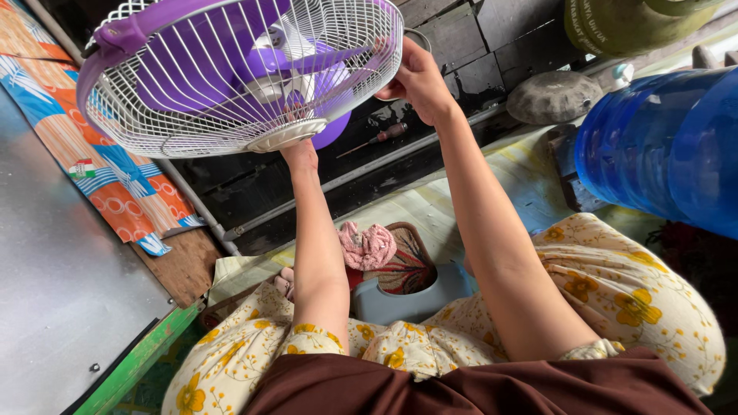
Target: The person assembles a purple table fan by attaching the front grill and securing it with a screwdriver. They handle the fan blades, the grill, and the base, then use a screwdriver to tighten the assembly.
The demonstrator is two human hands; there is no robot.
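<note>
So the person is sitting on the floor in a yellow-flowered dress (615, 292), holding up an electric fan (238, 69) with a white wire grille and purple blades, out in front at arm's length. It's tilting, grille facing down toward the camera, purple rim around the edge.

Off to the right a big blue water jug (661, 146) is lying on its side, just beside the person's knee. On the left a sheet of grey metal (61, 284) is running along with a green edge, and a patterned orange-and-blue cloth (115, 169) is hanging next to it.

The right hand (419, 81) is gripping the fan's rim on its right side, fingers curled around the grille edge. The left hand (301, 154) is reaching up under the fan near the centre cap, mostly hiding behind it, so I can't tell how it's closing.

Down between the knees a grey plastic piece (407, 300) is sitting with a pink rag (367, 246) just behind it. A small screwdriver (380, 138) is lying on the dark boards beyond.
</note>
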